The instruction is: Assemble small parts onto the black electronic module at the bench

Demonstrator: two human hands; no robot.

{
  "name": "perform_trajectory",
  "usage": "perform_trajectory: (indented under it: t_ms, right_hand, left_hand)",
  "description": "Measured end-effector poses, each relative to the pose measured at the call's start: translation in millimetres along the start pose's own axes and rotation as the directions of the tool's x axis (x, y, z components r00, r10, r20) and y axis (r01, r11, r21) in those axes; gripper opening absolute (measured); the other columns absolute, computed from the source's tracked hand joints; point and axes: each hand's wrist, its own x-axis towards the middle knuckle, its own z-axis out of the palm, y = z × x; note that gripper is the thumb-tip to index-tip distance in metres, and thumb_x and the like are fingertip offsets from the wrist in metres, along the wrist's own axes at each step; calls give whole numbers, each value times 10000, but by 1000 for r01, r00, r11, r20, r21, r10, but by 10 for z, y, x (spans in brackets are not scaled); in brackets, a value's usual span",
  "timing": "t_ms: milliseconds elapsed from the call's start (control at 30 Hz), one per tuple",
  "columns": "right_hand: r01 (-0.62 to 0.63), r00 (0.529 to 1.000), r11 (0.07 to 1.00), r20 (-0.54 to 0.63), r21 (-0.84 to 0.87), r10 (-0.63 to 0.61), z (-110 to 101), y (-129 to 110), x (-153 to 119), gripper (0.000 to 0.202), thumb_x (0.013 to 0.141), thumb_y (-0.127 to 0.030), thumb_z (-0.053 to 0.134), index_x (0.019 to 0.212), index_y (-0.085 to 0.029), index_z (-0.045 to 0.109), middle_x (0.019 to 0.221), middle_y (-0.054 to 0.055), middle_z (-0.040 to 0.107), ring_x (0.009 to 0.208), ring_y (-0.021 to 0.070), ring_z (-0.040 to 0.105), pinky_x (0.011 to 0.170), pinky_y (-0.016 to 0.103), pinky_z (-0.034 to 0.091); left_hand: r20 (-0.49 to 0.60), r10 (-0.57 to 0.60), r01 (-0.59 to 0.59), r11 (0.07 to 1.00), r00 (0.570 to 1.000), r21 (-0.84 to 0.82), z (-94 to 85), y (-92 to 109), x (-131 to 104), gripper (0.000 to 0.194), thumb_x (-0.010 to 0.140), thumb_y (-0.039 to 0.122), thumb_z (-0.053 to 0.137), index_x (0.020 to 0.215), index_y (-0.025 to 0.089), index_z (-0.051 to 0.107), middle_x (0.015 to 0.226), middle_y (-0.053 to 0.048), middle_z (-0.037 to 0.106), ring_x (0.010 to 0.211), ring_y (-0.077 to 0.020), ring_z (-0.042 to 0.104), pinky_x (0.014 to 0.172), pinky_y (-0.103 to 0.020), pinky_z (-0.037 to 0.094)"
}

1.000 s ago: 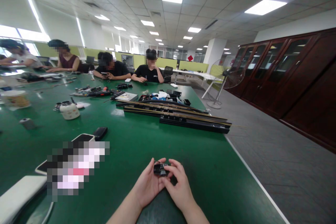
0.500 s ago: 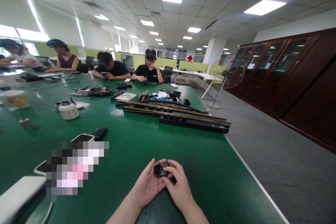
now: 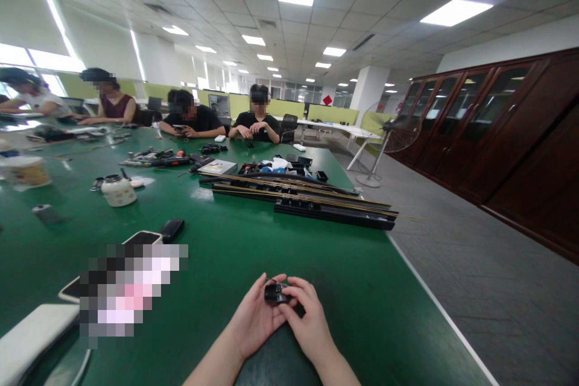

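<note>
Low over the near part of the green table [image 3: 362,301], both hands hold a small black plastic part [image 3: 274,293]; its exact kind is too small to make out. My left hand [image 3: 254,319] cups it from the left and below, palm up, with the fingers curled round it. From the right, my right hand [image 3: 308,315] closes thumb and fingertips on the part's right side, hiding that end. A thin dark edge or wire shows at the part's top left, near the left fingertips.
Long black rails [image 3: 335,215] with thin brass-coloured rods lie across the table ahead. To the left are a phone [image 3: 143,237], a black pouch-like item [image 3: 172,230], a white jar [image 3: 118,190] and a grey cylinder [image 3: 45,213]. Several people sit at the far side. A fan [image 3: 379,148] stands right.
My hands and the black part have hardly moved. Across the table, the person in black has lowered a hand from the face to join the other hand above the table.
</note>
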Motion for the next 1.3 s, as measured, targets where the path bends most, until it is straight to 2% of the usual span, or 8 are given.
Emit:
perform_trajectory:
  t_ms: [167, 433, 633, 767, 933, 1300]
  right_hand:
    - [-13, 999, 999, -46, 36, 15, -6, 41, 7, 223, 691, -141, 603, 880, -254, 637, 1053, 63, 589, 1026, 224, 517, 900, 396, 413]
    - [-39, 994, 991, -100, 129, 52, -11, 65, 16, 187, 697, -180, 598, 874, -230, 630, 995, 63, 616, 945, 215, 561, 743, 315, 493]
    - [-181, 967, 951, -134, 251, 219, 1, 118, 21, 202, 701, -263, 613, 892, -196, 614, 888, 49, 636, 708, 170, 606, 664, 293, 502]
    - [-205, 945, 899, -161, 387, 285, 18, 148, 37, 232, 690, -302, 632, 882, -180, 586, 842, 41, 632, 601, 142, 605, 609, 282, 509]
    - [-190, 938, 861, -173, 472, 301, 23, 180, 57, 253, 669, -327, 658, 855, -177, 574, 819, 42, 635, 686, 166, 626, 611, 275, 517]
    - [-199, 912, 841, -219, 503, 346, -38, 200, 74, 288, 672, -351, 647, 887, -179, 561, 850, 64, 655, 824, 197, 621, 734, 325, 508]
  left_hand:
    - [-12, -1, 1, 1000, 1000, -8, 26, 13, -11, 311, 798, 388, 456, 987, 160, 550, 914, -97, 664, 880, -221, 626, 792, -317, 430]
    - [-12, 9, -9, 1000, 1000, -20, 37, 9, -15, 309, 792, 378, 466, 988, 151, 541, 950, -102, 654, 896, -216, 618, 872, -355, 397]
    - [-19, 8, -7, 1000, 1000, 17, -14, 7, -2, 333, 788, 389, 467, 1034, 166, 501, 985, -119, 643, 824, -193, 637, 847, -340, 414]
    - [-34, 4, -3, 999, 999, 34, -45, 3, 10, 363, 785, 400, 468, 1069, 174, 471, 999, -132, 637, 841, -208, 636, 806, -329, 434]
    - [-27, 2, -1, 999, 1000, 37, -61, 5, 17, 393, 785, 403, 466, 1104, 174, 447, 992, -136, 639, 867, -227, 631, 803, -330, 433]
    - [11, -7, 7, 999, 1000, 32, -48, 4, 9, 404, 802, 403, 433, 1125, 162, 448, 975, -147, 643, 858, -226, 633, 799, -334, 436]
